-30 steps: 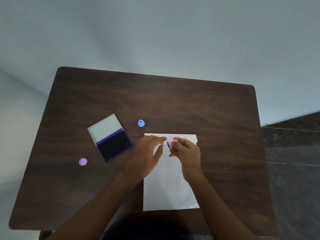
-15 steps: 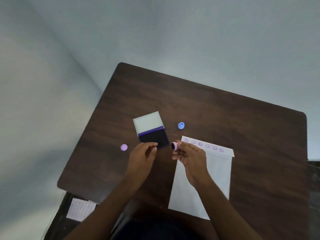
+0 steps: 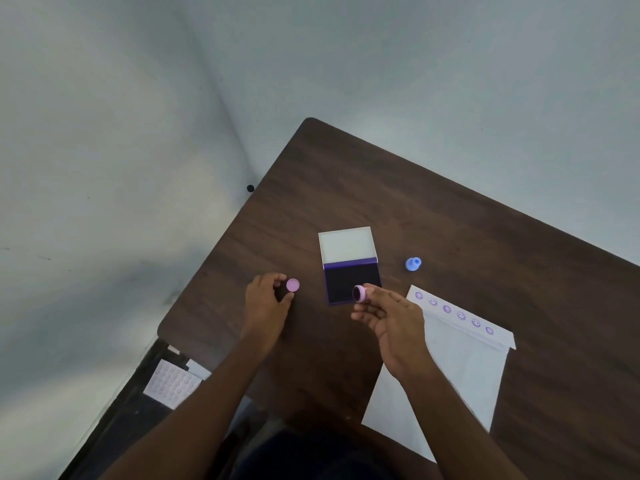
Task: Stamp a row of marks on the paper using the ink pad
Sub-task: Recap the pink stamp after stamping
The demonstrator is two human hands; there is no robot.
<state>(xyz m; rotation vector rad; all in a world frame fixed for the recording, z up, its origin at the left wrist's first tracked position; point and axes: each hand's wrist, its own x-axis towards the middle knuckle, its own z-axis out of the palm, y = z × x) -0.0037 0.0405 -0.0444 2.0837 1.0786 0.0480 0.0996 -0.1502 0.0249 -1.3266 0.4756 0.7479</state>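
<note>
A white paper (image 3: 460, 368) lies on the dark wooden table (image 3: 433, 209) with a row of several purple smiley marks (image 3: 453, 312) along its top edge. My right hand (image 3: 391, 323) pinches a small pink round stamp (image 3: 359, 293), held on its side over the near edge of the open ink pad (image 3: 351, 277), whose white lid stands back. My left hand (image 3: 266, 303) reaches the pink round cap (image 3: 292, 285) on the table, its thumb and fingers curled around it.
A small blue stamp (image 3: 412, 264) stands right of the ink pad. Off the table's left edge, on a lower dark surface, lies a white sheet of printed marks (image 3: 171, 384). Grey walls meet in a corner behind the table.
My right hand lifted the pink stamp off the paper and moved left to the ink pad. My left hand left the paper and travelled left to the pink cap. The view swung left.
</note>
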